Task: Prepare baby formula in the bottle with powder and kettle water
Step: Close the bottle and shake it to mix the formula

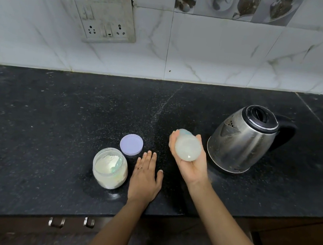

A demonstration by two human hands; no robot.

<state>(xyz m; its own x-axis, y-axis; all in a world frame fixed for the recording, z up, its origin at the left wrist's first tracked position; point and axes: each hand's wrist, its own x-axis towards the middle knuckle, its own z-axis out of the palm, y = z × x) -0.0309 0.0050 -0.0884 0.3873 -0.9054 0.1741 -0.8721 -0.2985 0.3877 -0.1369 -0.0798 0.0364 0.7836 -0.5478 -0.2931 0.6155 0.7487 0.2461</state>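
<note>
black speckled stone formed the counter (43, 127), which was spread across the middle of the frame. a translucent, cloudy white plastic baby bottle (187, 146) was seen just right of centre. it was tilted so that its round base faced the camera and its top pointed away toward the wall, and its outline was blurred. it was grasped by the right hand (191, 167), which was held palm up, with the fingers curled around one side of the body and the thumb against the other. the bottle appeared to be held clear of the counter.

the left hand (145, 179) was laid flat, palm down, on the counter just below centre. its fingers were straight and nothing was gripped. a thin ring (139, 168) was worn on one finger.

just left of that hand stood a clear round plastic jar (109, 169), uncapped and filled with white powder, with a pale green scoop (117, 164) stuck into the powder. a round lavender lid (131, 144) was laid flat on the counter directly above the jar in the frame, near the left fingertips.

a stainless steel kettle (242, 141) with a closed black lid and a black handle stood at centre right, just beside the right hand, its handle pointed to the right edge.

white marbled wall tiles (227, 55) filled the top of the frame, and a grimy white switch and socket plate (104, 18) was fixed at the upper left. two metal drawer handles (56, 222) were seen at the lower left, below the counter edge.
</note>
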